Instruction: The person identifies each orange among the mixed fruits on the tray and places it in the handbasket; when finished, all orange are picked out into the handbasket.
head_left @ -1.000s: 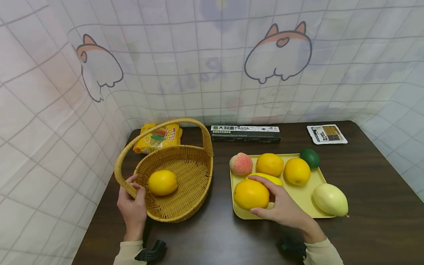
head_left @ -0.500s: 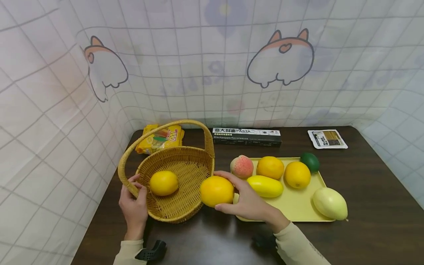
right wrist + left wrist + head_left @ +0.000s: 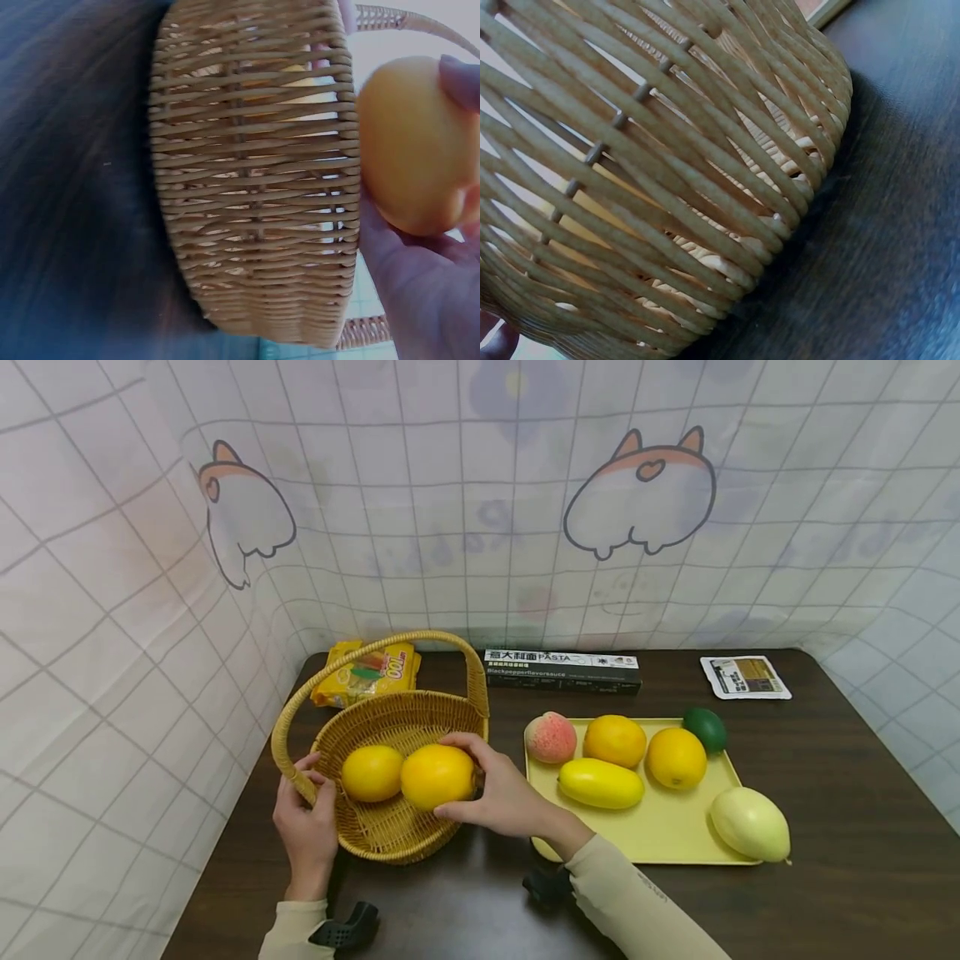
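My left hand (image 3: 307, 831) grips the wicker basket (image 3: 401, 852) at its left side, where the handle (image 3: 429, 636) meets the rim. In the left wrist view the woven wall (image 3: 697, 172) fills most of the picture, with a fingertip (image 3: 496, 343) at the lower left corner. My right hand (image 3: 506, 793) holds a rounded orange-yellow fruit (image 3: 435, 777) over the basket's right part. Seen from the right wrist, this fruit (image 3: 420, 142) is just above the rim. A yellow fruit, likely a lemon (image 3: 371, 773), lies inside the basket on the left.
A pale yellow tray (image 3: 652, 847) on the right bears a peach (image 3: 551, 737), a long yellow fruit (image 3: 600, 783), two orange-yellow fruits, a green fruit (image 3: 705, 730) and a pale melon-like fruit (image 3: 748, 823). Behind stand a yellow packet (image 3: 345, 681), a pasta box (image 3: 562, 672) and a white sachet (image 3: 746, 677).
My right hand has carried the orange-yellow fruit leftward from above the tray to over the basket, uncovering the long yellow fruit. The left hand keeps its grip on the basket.
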